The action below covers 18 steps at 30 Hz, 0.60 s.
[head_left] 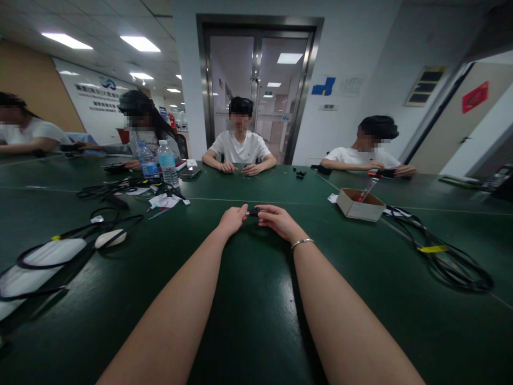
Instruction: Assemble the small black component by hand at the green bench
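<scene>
Office room with glass doors (256, 91); dark green table (256, 321); left hand (232, 219) and right hand (278, 220) pinch a small black part (252, 212) together.

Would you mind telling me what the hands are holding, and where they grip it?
A small black object, pinched at its ends between left hand and right hand; its kind cannot be told.

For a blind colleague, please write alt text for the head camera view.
A person's left hand and right hand together hold a small black part above a dark green table. Four other people sit around the table, with two water bottles, black cables and a small cardboard box on it.
</scene>
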Available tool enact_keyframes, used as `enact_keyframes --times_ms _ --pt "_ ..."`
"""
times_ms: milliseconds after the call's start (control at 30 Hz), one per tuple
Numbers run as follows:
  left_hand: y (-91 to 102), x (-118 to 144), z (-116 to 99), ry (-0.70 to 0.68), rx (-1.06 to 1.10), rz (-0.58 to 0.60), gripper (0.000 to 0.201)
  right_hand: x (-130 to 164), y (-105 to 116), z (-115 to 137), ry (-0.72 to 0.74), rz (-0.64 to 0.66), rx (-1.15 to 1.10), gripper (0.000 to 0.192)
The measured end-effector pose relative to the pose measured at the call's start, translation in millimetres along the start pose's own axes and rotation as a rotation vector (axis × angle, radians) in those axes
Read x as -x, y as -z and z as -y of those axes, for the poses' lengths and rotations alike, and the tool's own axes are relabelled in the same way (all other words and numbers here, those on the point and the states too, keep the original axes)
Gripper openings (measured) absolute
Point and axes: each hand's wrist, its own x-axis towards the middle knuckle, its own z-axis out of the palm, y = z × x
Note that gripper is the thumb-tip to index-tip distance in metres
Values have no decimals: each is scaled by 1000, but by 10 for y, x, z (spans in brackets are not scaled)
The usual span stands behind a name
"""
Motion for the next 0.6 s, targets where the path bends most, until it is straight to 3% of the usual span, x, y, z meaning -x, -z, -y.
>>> enact_keyframes --times_ms 267,600 --pt "-20 -37 47 8 55 22 52 9 -19 17 15 -9 7 31" --pt "-67 -42 108 -57 89 -25 51 -17 -52 -3 -10 -98 -6 15"
